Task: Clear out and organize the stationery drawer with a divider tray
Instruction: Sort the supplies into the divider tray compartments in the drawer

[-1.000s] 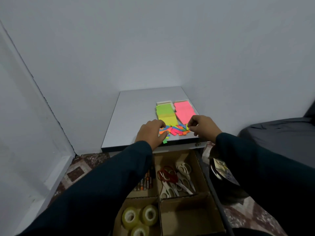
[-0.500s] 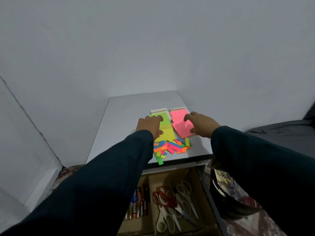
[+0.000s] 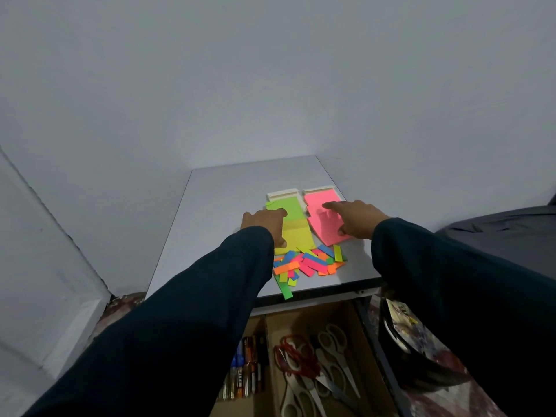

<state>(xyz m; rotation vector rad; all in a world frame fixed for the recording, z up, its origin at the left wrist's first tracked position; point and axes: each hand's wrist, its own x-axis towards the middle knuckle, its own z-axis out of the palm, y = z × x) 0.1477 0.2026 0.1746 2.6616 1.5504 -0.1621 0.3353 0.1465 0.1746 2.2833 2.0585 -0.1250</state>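
My left hand [image 3: 264,224] lies flat on the green and yellow sticky notes [image 3: 293,224], fingers fairly straight, thumb near the yellow sheet's lower edge, gripping nothing; my right hand [image 3: 355,219] lies spread on the pink sticky notes [image 3: 320,206], forefinger stretched over the pink sheet, thumb at its near corner, also gripping nothing; the two stacks sit side by side on the white desk top [image 3: 216,212], each with a white pad [image 3: 282,194] showing at its far end; just nearer me a loose heap of small coloured paper strips [image 3: 310,263] touches the yellow sheet's edge, one green strip reaching the desk's front edge; below the desk the cardboard divider tray [image 3: 266,332] sits in the open drawer, batteries [image 3: 246,365] in its left compartment, scissors [image 3: 313,371] with red and pale handles in the one beside it.
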